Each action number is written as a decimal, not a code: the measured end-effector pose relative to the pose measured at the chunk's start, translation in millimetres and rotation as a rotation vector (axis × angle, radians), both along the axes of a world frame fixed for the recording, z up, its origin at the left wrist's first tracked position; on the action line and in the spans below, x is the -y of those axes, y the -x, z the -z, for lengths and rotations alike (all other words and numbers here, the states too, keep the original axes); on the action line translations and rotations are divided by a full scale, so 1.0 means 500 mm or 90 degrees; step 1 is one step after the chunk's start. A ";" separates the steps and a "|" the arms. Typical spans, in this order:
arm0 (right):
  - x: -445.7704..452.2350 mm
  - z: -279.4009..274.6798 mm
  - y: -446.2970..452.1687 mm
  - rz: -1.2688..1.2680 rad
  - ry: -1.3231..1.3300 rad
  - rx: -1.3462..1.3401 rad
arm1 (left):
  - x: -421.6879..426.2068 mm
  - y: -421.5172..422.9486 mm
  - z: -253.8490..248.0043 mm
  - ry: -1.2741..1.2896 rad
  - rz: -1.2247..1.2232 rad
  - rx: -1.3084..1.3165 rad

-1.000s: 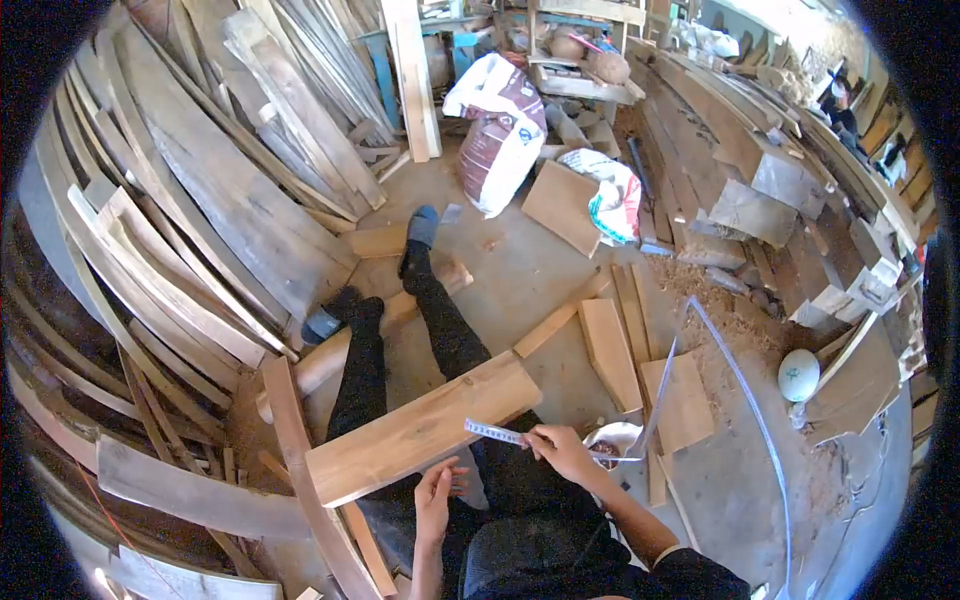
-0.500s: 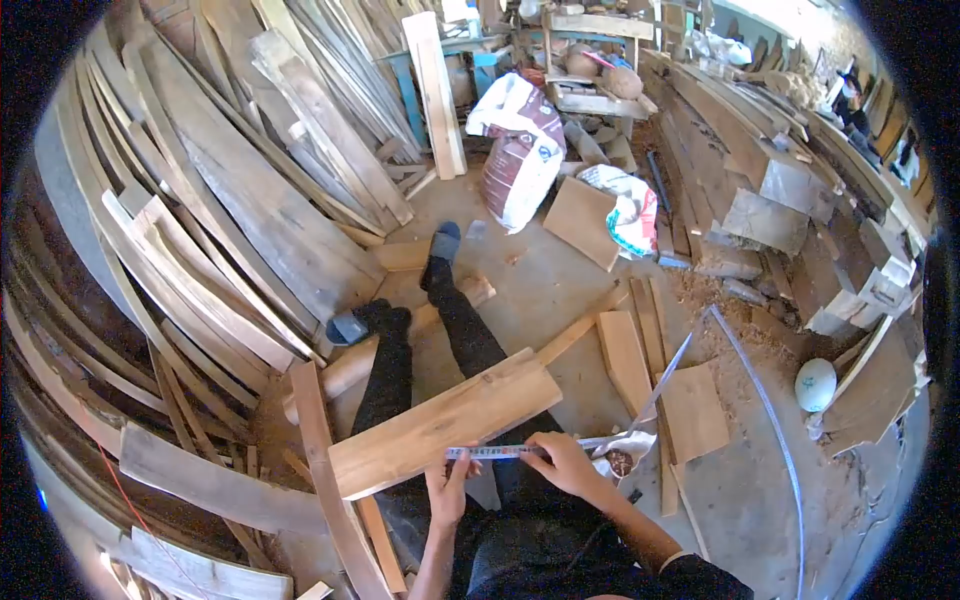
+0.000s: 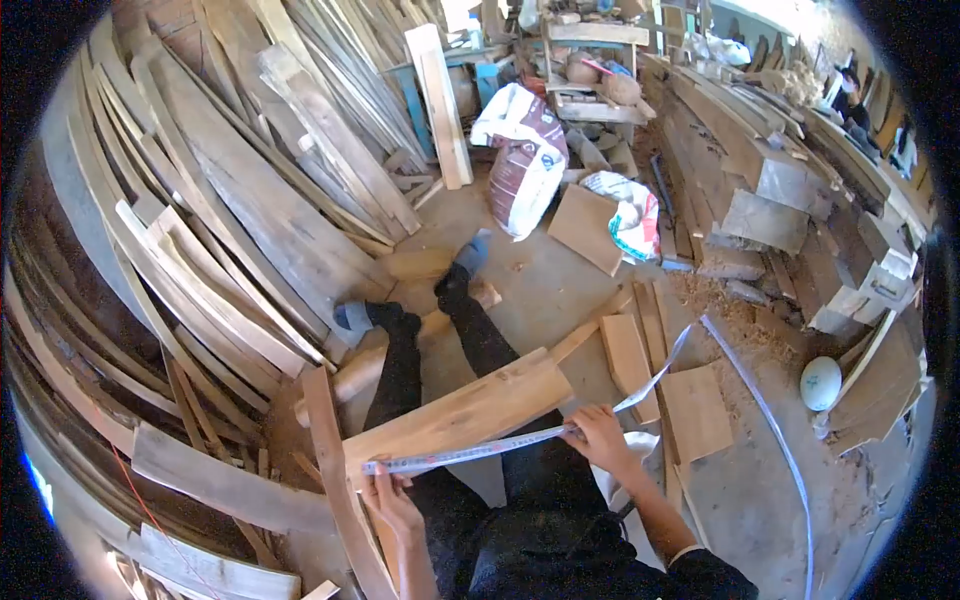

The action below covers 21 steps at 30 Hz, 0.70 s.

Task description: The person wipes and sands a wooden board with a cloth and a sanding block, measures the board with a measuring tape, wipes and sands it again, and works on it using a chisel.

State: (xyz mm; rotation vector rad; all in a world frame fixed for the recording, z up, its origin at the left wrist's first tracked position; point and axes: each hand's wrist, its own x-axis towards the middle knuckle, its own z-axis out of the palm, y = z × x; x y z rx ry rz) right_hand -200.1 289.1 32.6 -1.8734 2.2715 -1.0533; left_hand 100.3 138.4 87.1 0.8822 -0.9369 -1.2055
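A light wooden board (image 3: 465, 408) lies across my thighs. A pale measuring tape (image 3: 480, 451) is stretched along its near edge. My left hand (image 3: 392, 500) pinches the tape's end at the board's left corner. Near the board's right end, my right hand (image 3: 598, 438) is closed on the tape. From there the tape runs up to the right, bends, and trails down over the floor on the right side.
Long planks (image 3: 270, 210) lean at the left. A white and maroon sack (image 3: 524, 170) stands ahead, beside a cardboard piece (image 3: 585, 228). Stacked timber (image 3: 740, 160) lies at the right, near a pale round object (image 3: 820, 384). People (image 3: 852, 108) are far back at the upper right.
My left hand has moved left with the tape's end, to the board's left corner. My right hand has shifted slightly right and up, and a longer stretch of tape spans between my hands.
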 end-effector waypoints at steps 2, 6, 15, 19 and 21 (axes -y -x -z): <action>-0.007 0.013 0.025 0.029 0.008 -0.045 | 0.019 -0.021 -0.009 -0.006 -0.065 -0.036; -0.011 0.004 0.078 0.013 -0.033 -0.122 | 0.044 -0.070 -0.016 0.026 -0.099 -0.123; 0.005 -0.034 0.161 0.129 0.002 -0.186 | 0.078 -0.064 0.032 -0.042 -0.004 -0.108; 0.062 -0.040 0.165 0.144 0.018 -0.228 | 0.136 -0.063 0.103 0.032 -0.035 0.141; 0.089 0.001 0.175 0.137 0.016 -0.226 | 0.168 -0.072 0.144 0.169 -0.130 0.415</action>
